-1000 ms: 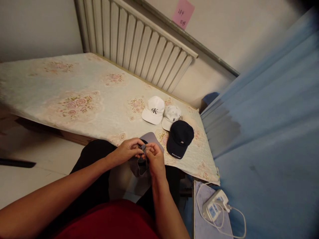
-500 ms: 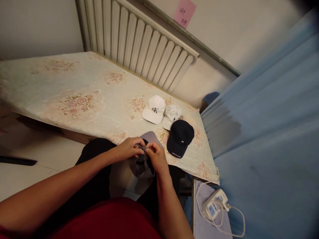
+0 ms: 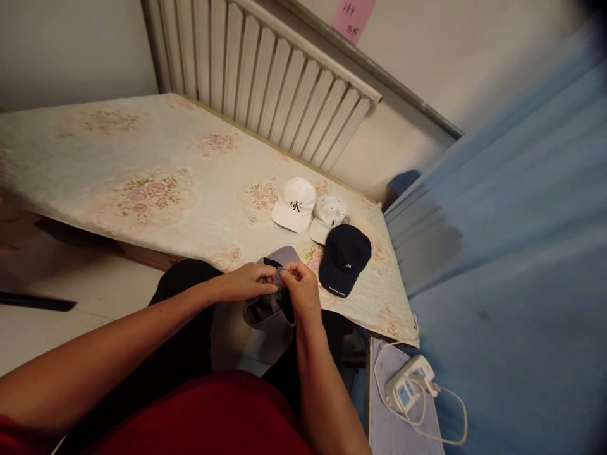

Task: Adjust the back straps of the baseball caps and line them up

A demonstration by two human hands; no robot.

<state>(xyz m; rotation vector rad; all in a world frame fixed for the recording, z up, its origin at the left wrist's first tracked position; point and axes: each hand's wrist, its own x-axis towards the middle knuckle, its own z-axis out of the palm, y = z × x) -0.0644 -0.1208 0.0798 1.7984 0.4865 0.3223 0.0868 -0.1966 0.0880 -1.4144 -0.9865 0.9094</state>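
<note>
A grey baseball cap [image 3: 265,318] hangs over my lap, its inside partly showing and its brim towards the bed. My left hand [image 3: 247,282] pinches the cap's strap from the left. From the right, the fingers of my right hand [image 3: 302,287] close on the same strap, right beside the left fingertips. On the bed beyond lie a white cap with black letters [image 3: 294,205], a smaller off-white cap [image 3: 328,217] and a dark navy cap [image 3: 344,259], the navy one nearest my right hand. The strap's fastening is too small to make out.
The caps lie on a bed with a floral cover [image 3: 199,202]. A radiator [image 3: 265,82] runs along the wall behind it. At the right hangs a blue curtain [image 3: 512,265]. A power strip [image 3: 410,385] with white cables rests on a small table [image 3: 379,436].
Both hands still grip the strap, but the grey cap has turned a little, with more of its inside showing. The view has shifted slightly.
</note>
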